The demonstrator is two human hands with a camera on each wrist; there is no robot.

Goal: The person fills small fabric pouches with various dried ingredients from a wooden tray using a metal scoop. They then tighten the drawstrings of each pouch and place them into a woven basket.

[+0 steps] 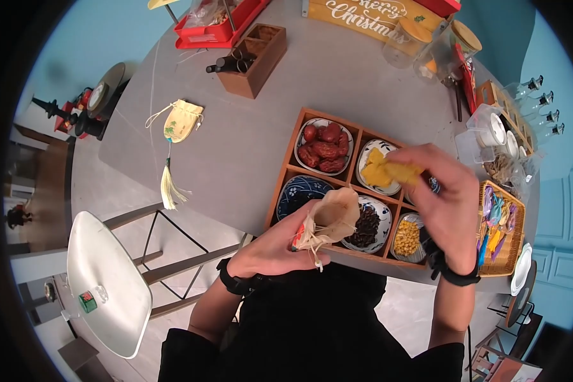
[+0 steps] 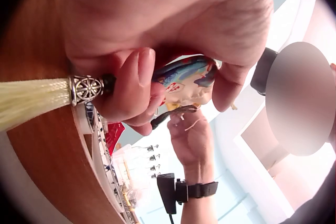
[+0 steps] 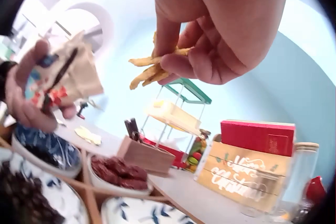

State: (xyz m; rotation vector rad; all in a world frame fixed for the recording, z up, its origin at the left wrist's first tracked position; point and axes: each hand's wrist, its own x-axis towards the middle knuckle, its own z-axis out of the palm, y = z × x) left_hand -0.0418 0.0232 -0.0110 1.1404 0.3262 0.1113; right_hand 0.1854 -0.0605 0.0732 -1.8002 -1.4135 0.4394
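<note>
My left hand (image 1: 270, 245) grips a small cream cloth drawstring pouch (image 1: 310, 237), its mouth spread and tilted upward. The left wrist view shows the pouch's coloured print and a pale tassel (image 2: 34, 100) hanging from it beside the fingers. Between thumb and fingers, my right hand (image 1: 452, 188) pinches several dried yellow slices (image 3: 147, 71), above a compartmented wooden box (image 1: 356, 143). More yellow slices (image 1: 375, 173) lie in a patterned bowl just below that hand. Other bowls in the box hold wrinkled red dates (image 1: 325, 149), small dark dried pieces (image 1: 367, 227) and yellow beans (image 1: 406, 239).
A blue patterned bowl (image 1: 297, 194) sits at the box's front left. Another tasselled pouch (image 1: 183, 121) lies to the left on the table. A wooden holder (image 1: 254, 73) stands behind. At right are a wicker basket (image 1: 517, 223) of tassels and lidded glass jars (image 1: 404, 44).
</note>
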